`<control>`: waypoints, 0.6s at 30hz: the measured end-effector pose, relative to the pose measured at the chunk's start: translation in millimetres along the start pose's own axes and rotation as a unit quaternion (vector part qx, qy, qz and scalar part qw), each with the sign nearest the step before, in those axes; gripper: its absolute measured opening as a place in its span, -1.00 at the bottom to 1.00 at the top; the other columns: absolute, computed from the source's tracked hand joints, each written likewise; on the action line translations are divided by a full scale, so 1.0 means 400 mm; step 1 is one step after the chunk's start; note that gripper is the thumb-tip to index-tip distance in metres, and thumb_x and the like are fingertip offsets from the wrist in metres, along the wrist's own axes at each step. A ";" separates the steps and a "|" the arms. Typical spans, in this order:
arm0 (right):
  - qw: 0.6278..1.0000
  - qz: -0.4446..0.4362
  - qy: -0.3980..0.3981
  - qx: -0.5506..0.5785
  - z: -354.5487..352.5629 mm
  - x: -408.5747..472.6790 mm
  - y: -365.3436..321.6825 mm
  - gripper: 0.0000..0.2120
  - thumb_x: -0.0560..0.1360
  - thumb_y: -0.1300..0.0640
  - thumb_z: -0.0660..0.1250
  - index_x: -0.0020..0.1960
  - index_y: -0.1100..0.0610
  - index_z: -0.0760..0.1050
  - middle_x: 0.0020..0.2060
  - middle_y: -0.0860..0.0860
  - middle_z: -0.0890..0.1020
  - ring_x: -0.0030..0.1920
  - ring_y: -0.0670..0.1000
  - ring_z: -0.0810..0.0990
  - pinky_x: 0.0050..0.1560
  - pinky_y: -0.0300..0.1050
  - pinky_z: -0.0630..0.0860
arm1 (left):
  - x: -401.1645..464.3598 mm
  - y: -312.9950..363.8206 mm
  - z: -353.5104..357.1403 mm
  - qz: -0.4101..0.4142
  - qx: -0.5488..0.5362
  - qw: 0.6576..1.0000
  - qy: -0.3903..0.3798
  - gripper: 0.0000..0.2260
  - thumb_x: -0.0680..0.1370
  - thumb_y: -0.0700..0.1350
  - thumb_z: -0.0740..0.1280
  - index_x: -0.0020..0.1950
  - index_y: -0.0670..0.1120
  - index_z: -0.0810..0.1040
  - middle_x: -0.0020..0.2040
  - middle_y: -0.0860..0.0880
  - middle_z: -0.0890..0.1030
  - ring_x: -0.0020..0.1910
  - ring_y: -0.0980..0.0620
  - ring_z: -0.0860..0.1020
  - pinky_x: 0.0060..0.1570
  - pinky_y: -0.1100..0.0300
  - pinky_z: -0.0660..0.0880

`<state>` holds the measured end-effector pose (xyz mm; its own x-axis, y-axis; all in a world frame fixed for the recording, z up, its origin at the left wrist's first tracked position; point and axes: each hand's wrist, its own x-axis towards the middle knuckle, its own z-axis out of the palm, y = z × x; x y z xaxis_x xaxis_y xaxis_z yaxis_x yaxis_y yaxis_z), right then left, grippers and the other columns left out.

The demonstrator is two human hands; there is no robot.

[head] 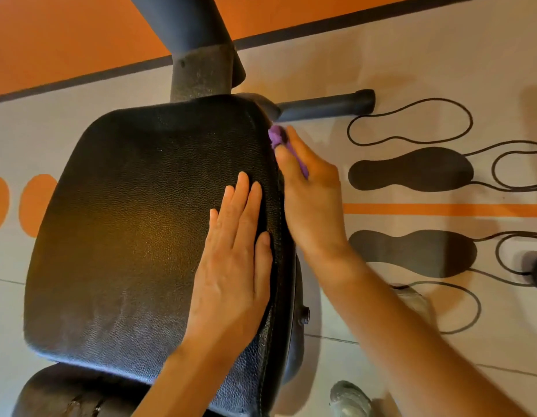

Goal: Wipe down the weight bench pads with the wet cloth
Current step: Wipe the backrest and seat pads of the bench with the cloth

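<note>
A large black textured bench pad point(134, 224) fills the middle of the view. My left hand point(234, 266) lies flat on its top near the right edge, fingers together and pointing away from me. My right hand point(309, 194) is pressed against the pad's right side, shut on a purple cloth point(278, 139), whose bunched end sticks out past the fingertips at the pad's far right corner. A second black pad point(71, 392) shows at the bottom left, partly cut off.
A dark metal post point(201, 64) rises behind the pad, and a foot bar point(324, 108) sticks out to the right on the floor. The floor has orange bands, dark footprint markings point(411, 168) and looping lines. A grey shoe point(350, 398) is at the bottom.
</note>
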<state>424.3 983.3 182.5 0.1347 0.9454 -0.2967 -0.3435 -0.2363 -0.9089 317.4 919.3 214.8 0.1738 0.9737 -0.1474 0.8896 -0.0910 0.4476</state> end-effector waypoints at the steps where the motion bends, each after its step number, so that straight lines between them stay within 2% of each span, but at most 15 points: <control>1: 1.000 0.010 0.002 0.014 -0.012 -0.052 0.010 -0.71 0.60 0.19 0.17 0.29 0.03 0.45 0.08 -0.14 0.63 0.12 -0.28 0.56 0.18 -0.39 0.46 | 0.000 0.001 0.000 0.000 0.005 1.000 0.000 -0.52 0.67 -0.03 -0.01 0.61 -0.02 0.09 0.63 0.10 0.02 0.60 0.18 -0.08 0.56 0.23 -0.15; 4: 0.999 0.047 0.011 -0.003 -0.032 -0.241 -0.009 -0.62 0.55 0.08 0.22 0.34 -0.12 0.35 0.18 -0.30 0.55 0.22 -0.33 0.48 0.26 -0.35 0.41 | 0.000 0.002 0.001 -0.004 0.013 1.000 0.003 -0.52 0.68 -0.03 -0.01 0.61 -0.04 0.09 0.63 0.07 0.02 0.60 0.15 -0.08 0.55 0.24 -0.16; 6: 0.998 0.051 0.026 -0.026 -0.030 -0.193 -0.002 -0.65 0.55 0.09 0.21 0.31 -0.14 0.38 0.11 -0.28 0.60 0.17 -0.32 0.52 0.21 -0.37 0.45 | -0.001 0.002 0.004 -0.002 0.018 1.000 -0.001 -0.52 0.68 -0.04 -0.01 0.61 -0.07 0.10 0.63 0.04 0.04 0.61 0.12 -0.06 0.56 0.23 -0.15; 8: 0.997 0.024 0.030 -0.071 -0.007 -0.042 -0.011 -0.73 0.59 0.16 0.20 0.25 -0.04 0.46 -0.04 -0.18 0.65 0.05 -0.18 0.61 0.06 -0.30 0.55 | -0.003 0.001 0.005 0.001 0.021 1.000 0.005 -0.53 0.67 -0.07 0.00 0.60 -0.09 0.12 0.63 0.01 0.07 0.61 0.08 -0.03 0.56 0.21 -0.13; 9: 0.995 0.012 0.028 -0.093 0.008 0.025 -0.018 -0.77 0.60 0.17 0.18 0.21 0.04 0.51 -0.12 -0.06 0.67 -0.03 -0.06 0.63 0.00 -0.15 0.57 | -0.001 -0.001 0.005 0.000 0.021 1.000 0.009 -0.53 0.67 -0.07 0.00 0.60 -0.09 0.13 0.63 0.01 0.08 0.61 0.08 -0.02 0.56 0.21 -0.12; 10: 0.994 -0.001 0.030 -0.104 0.019 0.058 -0.020 -0.78 0.61 0.16 0.17 0.18 0.08 0.53 -0.15 0.06 0.67 -0.09 0.02 0.61 -0.03 -0.03 0.55 | 0.000 -0.003 0.007 -0.002 0.022 1.000 0.009 -0.52 0.67 -0.08 0.01 0.60 -0.09 0.13 0.63 0.01 0.08 0.61 0.07 -0.01 0.56 0.20 -0.11; 11: 0.994 -0.004 0.028 -0.105 0.025 0.056 -0.021 -0.78 0.61 0.16 0.16 0.19 0.05 0.51 -0.12 0.12 0.67 -0.08 0.03 0.61 -0.03 -0.02 0.54 | 0.000 -0.003 0.007 -0.003 0.026 1.000 0.005 -0.52 0.66 -0.08 0.01 0.60 -0.09 0.14 0.63 0.01 0.09 0.61 0.07 0.00 0.56 0.20 -0.11; 12: 0.996 -0.004 0.024 -0.082 0.019 0.023 -0.015 -0.76 0.61 0.17 0.16 0.23 0.00 0.46 -0.03 0.08 0.67 -0.01 -0.04 0.62 0.02 -0.12 0.56 | 0.000 -0.002 0.006 -0.006 0.028 1.000 0.000 -0.51 0.66 -0.08 0.02 0.60 -0.09 0.13 0.63 0.01 0.08 0.61 0.07 0.00 0.56 0.21 -0.12; 14: 0.999 0.017 0.020 -0.018 -0.002 -0.094 -0.012 -0.67 0.57 0.18 0.19 0.29 -0.07 0.39 0.13 -0.17 0.62 0.16 -0.25 0.55 0.16 -0.39 0.47 | 0.002 -0.001 -0.001 -0.012 0.034 0.999 -0.009 -0.50 0.65 -0.06 0.03 0.61 -0.05 0.11 0.63 0.04 0.08 0.61 0.08 0.01 0.55 0.24 -0.13; 16: 0.999 0.035 0.018 -0.007 -0.008 -0.170 -0.039 -0.62 0.52 0.15 0.21 0.31 -0.08 0.39 0.17 -0.25 0.58 0.20 -0.29 0.51 0.21 -0.40 0.43 | 0.005 0.002 -0.013 -0.015 0.041 0.999 -0.011 -0.50 0.64 -0.03 0.05 0.60 -0.01 0.14 0.62 0.06 0.13 0.60 0.09 0.09 0.56 0.22 -0.08; 18: 0.999 0.039 0.025 -0.012 -0.006 -0.103 -0.024 -0.68 0.55 0.16 0.20 0.25 -0.11 0.43 0.11 -0.19 0.63 0.16 -0.27 0.55 0.19 -0.40 0.45 | 0.022 0.004 -0.029 -0.016 0.040 0.999 0.007 -0.54 0.63 0.00 0.09 0.55 0.00 0.27 0.57 0.08 0.25 0.54 0.09 0.24 0.55 0.08 0.14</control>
<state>424.3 946.2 202.7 0.1541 0.9115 -0.3812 -0.3318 -0.3157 -0.8890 315.5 930.0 224.6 0.1401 0.9790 -0.1481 0.9257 -0.0764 0.3705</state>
